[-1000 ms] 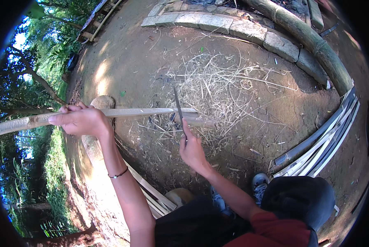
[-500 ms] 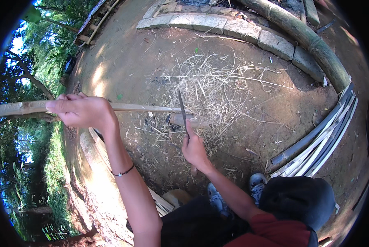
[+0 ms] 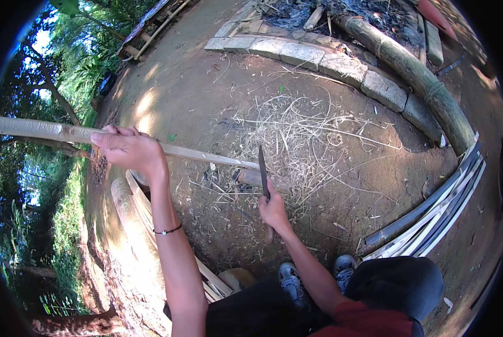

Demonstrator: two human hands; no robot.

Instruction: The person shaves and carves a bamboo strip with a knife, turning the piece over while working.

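Observation:
My left hand [image 3: 130,150] is wrapped round a long pale bamboo strip [image 3: 206,158], which passes out of the palm on both sides and slopes down toward the right. In my right hand [image 3: 274,210] is a knife [image 3: 263,168], its dark narrow blade pointing away from me and its brown handle end showing below the fist. The strip's right end meets the blade; whether it passes beyond is hard to make out. Just past the blade a short bamboo piece [image 3: 251,177] lies on the ground. Curly pale shavings [image 3: 288,132] are heaped around it.
A bundle of split bamboo strips [image 3: 434,209] lies at the right. Beyond the shavings, a curved stone border [image 3: 341,68] surrounds ash [image 3: 296,16], with a thick bamboo pole [image 3: 420,76] across it. My shoes [image 3: 292,281] rest on the dirt; a log [image 3: 129,205] lies at left.
The whole view has shifted, bringing more of the ash into sight. My left hand has moved slightly right and away over the ground, tilting the strip; the blade remains at the strip's right end.

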